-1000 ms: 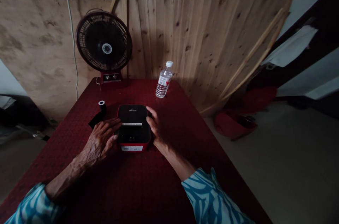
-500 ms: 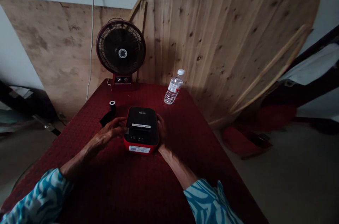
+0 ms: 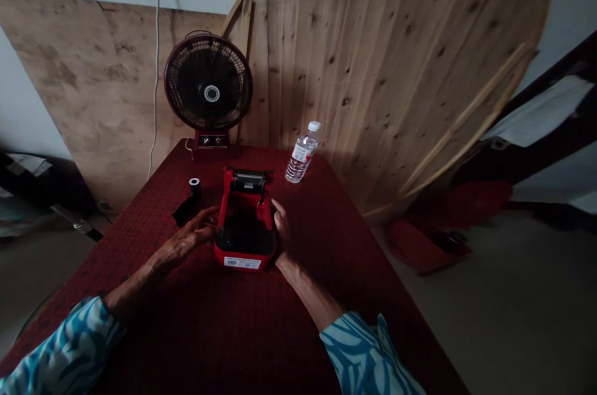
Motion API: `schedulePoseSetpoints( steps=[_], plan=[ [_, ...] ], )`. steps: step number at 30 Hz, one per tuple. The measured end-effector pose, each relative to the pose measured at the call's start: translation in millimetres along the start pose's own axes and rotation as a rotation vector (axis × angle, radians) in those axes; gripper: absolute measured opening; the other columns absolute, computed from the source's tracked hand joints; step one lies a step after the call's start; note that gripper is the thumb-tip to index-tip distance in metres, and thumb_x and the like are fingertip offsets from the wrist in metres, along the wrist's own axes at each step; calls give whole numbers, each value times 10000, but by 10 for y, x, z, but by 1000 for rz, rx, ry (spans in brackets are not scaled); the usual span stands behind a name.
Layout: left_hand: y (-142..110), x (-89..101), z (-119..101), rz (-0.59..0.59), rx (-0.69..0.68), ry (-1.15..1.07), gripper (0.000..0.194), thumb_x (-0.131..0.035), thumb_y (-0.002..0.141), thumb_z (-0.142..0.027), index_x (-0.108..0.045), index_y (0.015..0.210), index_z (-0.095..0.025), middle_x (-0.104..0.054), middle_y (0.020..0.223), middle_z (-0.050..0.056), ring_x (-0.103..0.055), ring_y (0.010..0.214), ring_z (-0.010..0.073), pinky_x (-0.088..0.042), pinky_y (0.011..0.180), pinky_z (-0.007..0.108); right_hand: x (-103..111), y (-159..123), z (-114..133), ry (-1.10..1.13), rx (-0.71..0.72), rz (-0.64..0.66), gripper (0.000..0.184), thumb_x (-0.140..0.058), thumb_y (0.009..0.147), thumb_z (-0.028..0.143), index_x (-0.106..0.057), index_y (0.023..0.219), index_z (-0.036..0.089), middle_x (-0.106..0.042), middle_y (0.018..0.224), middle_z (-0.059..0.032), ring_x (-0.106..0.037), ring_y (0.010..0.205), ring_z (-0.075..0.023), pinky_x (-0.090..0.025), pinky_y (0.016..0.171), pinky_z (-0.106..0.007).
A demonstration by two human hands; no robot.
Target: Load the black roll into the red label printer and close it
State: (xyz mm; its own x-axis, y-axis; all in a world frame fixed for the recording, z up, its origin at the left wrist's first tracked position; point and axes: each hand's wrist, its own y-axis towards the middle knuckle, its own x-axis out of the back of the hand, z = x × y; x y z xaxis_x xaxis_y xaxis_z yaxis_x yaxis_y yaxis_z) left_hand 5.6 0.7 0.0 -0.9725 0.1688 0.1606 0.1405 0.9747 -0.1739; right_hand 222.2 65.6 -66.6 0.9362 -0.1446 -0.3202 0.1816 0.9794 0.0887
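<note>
A small red and black label printer [image 3: 245,246] rests on the table with its lid [image 3: 248,182] raised at the far end, showing a roller under it and a dark red cavity. My left hand [image 3: 198,230] lies against the printer's left side, fingers stretched and apart, fingertips touching the casing. Along the right side, my right hand [image 3: 283,230] holds the casing, its index finger sticking up near the rim; part of its grip is hidden. Beyond my left hand stands a small black roll [image 3: 194,187] with a white core end and a loose dark strip.
A dark red table fan [image 3: 209,90] stands at the table's back left. A clear water bottle [image 3: 300,157] is upright at the back right. The red patterned tablecloth [image 3: 205,326] covers the table. Behind it leans a round wooden board [image 3: 364,65]; a red stool-like object [image 3: 420,252] is on the floor.
The printer's lid has swung up and back, uncovering the inside. Both hands stay at its sides. The view has shifted since the first frame, and my left hand has moved off the top.
</note>
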Motion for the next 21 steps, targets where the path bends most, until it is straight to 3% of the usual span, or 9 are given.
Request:
schedulePoseSetpoints(
  steps=[9, 14, 17, 21],
  plan=[
    [-49, -6, -143, -102, -49, 113, 631, -654, 746, -492, -575, 1308, -216, -681, 1140, 98, -643, 1059, 322, -530, 851, 394, 44, 47, -78, 10, 11, 34, 534, -586, 755, 615, -656, 1131, 243, -689, 1229, -56, -589, 1162, -277, -425, 1019, -462],
    [50, 69, -298, -153, -341, 476, 417, -534, 878, -498, -682, 1125, -197, -725, 1062, 97, -673, 991, 277, -534, 840, 355, 64, 74, -143, 50, -9, 51, 487, -610, 752, 577, -669, 1109, 252, -696, 1204, -53, -592, 1145, -272, -441, 1001, -441],
    [281, -17, -450, -68, -534, 803, 334, -440, 942, -313, -680, 1144, -200, -720, 1108, 93, -673, 1013, 232, -524, 893, 337, 78, 81, -156, 70, -15, 76, 469, -634, 746, 546, -670, 1111, 252, -695, 1196, -42, -597, 1137, -262, -449, 984, -418],
    [625, -253, -584, 84, -451, 1135, 385, -439, 878, -93, -685, 1153, -202, -723, 1146, 116, -681, 1041, 257, -514, 928, 383, 84, 66, -120, 75, -11, 104, 426, -620, 774, 508, -676, 1113, 257, -701, 1185, -30, -610, 1116, -240, -454, 973, -389]
  ],
)
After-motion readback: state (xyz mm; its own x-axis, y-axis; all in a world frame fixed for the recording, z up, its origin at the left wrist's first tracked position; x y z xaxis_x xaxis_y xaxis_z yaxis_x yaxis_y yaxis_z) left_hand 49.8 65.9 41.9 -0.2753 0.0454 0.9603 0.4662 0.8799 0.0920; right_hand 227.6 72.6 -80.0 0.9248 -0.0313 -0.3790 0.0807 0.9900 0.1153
